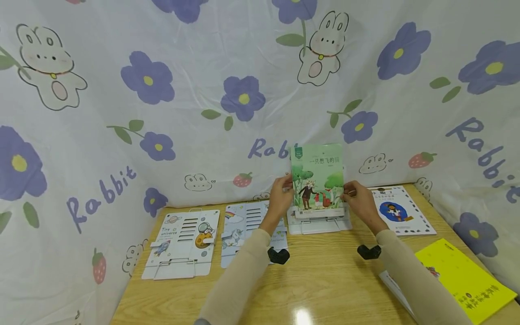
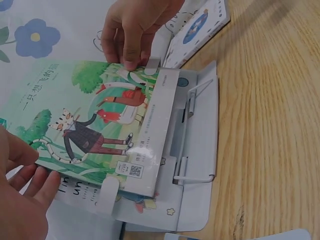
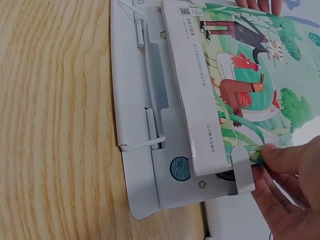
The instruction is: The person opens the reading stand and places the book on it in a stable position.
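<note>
Left hand (image 1: 280, 199) pinches green book (image 1: 318, 180) at nine o'clock, right hand (image 1: 360, 199) at three. Stand (image 1: 321, 227) behind, base showing at six. Yellow book (image 1: 467, 277): four o'clock.

Rabbit-print cloth (image 1: 252, 128); wooden table (image 1: 321, 280)

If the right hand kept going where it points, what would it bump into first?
The green book, whose edge the right hand already pinches. Behind that hangs rabbit-print cloth; how far back is unclear.
</note>
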The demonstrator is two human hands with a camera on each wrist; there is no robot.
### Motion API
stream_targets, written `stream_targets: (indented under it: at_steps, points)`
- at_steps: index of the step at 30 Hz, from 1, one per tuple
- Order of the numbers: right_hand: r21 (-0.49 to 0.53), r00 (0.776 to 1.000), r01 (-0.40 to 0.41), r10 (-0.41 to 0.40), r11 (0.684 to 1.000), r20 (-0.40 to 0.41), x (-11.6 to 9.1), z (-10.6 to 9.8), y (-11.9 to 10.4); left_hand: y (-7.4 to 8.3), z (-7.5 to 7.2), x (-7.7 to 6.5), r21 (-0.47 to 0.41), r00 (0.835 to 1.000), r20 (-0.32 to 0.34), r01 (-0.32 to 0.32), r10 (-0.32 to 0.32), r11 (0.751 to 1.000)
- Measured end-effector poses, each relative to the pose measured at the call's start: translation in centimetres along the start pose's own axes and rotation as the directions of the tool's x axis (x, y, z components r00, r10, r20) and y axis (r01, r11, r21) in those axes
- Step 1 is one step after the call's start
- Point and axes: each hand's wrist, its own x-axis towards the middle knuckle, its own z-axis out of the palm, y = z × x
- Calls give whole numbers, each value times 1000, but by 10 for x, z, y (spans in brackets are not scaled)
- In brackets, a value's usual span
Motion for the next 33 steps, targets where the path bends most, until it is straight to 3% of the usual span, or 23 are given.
stream_targets:
  at_steps: [13, 23, 33]
  points:
    - [3, 999, 3, -3, 1000, -39, -5, 5, 0, -7, -2, -11, -28, 1000, -14, -6, 6, 1000]
    - [10, 997, 13, -12, 1000, -71, -8, 6, 0, -10, -2, -9, -54, 1000, -9, -3, 2, 999]
    - [12, 997, -28, 29, 1000, -78, -5, 7, 0, -11, -2, -11, -72, 1000, -12, -10, 9, 997]
